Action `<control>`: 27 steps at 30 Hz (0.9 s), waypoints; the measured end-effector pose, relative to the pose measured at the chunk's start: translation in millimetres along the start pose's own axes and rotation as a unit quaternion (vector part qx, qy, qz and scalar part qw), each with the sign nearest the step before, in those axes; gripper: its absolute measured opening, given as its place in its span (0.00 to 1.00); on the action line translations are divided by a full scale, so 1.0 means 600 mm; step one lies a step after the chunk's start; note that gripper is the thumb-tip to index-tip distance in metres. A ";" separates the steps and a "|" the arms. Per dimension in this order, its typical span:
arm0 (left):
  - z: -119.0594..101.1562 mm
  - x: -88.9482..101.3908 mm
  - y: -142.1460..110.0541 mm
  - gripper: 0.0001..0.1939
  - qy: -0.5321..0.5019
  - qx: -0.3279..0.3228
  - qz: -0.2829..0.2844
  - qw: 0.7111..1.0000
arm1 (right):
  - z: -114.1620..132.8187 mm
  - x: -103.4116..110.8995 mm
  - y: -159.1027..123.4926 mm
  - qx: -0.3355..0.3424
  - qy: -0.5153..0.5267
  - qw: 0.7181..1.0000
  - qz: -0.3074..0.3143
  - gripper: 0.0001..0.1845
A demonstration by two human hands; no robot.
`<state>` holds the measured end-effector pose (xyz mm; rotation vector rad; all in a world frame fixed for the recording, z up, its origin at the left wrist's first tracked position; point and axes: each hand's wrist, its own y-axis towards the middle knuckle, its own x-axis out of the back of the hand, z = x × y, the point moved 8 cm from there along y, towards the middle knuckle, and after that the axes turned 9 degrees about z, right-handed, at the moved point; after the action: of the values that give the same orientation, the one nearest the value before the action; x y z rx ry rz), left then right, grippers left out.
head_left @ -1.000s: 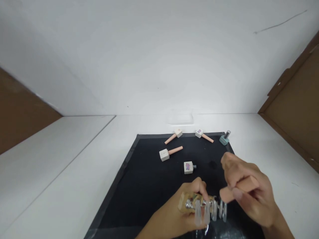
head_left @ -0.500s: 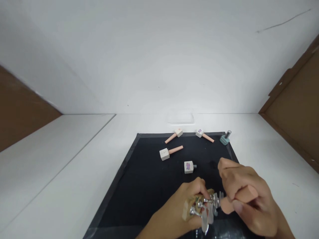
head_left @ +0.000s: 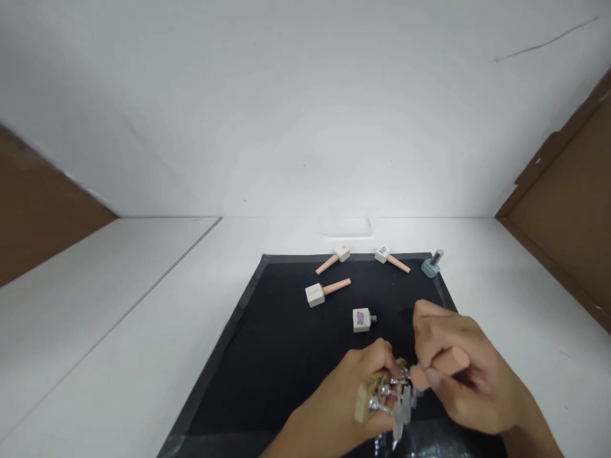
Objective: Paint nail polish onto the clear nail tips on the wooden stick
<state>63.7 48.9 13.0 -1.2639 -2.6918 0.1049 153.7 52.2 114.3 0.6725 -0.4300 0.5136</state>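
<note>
My left hand (head_left: 338, 397) is closed around a nail practice stand (head_left: 365, 401), a tan base with several clear nail tips (head_left: 405, 407) on silver stems. My right hand (head_left: 477, 378) pinches the peach brush cap (head_left: 451, 362) of a nail polish bottle. The cap's lower end is right beside the nail tips; its brush is too small and hidden to make out. Beyond the hands, an uncapped white polish bottle (head_left: 361, 320) with a purple flower label lies on its side on the black mat (head_left: 277, 356), neck pointing right.
Three white bottles with peach caps lie on the mat: one mid-left (head_left: 315, 295), one at the back (head_left: 342, 253), one back right (head_left: 382, 254). A teal bottle with a grey cap (head_left: 430, 267) sits at the mat's far right corner. A clear tray (head_left: 346, 227) stands behind.
My right hand has moved left with the brush cap, closer to the nail tips. My left hand has tilted the stand slightly. The bottles have not moved.
</note>
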 end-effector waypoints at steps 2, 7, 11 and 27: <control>-0.001 0.000 0.000 0.13 -0.010 -0.009 0.001 1.000 | 0.001 0.010 -0.001 -0.001 -0.014 0.999 -0.038 0.11; 0.003 0.002 -0.003 0.12 -0.013 -0.031 -0.009 0.999 | 0.003 -0.001 0.000 0.008 0.046 0.999 0.004 0.11; 0.005 0.004 -0.009 0.11 -0.066 -0.041 -0.017 0.997 | -0.006 0.010 -0.007 -0.006 0.021 0.998 -0.058 0.10; -0.009 0.012 -0.032 0.16 -0.088 -0.094 -0.031 0.991 | 0.005 0.003 -0.003 0.038 0.094 0.991 -0.092 0.16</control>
<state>45.7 42.0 21.9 -1.2742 -2.9493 -0.0488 155.9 49.5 116.4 0.7217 -0.1710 0.4151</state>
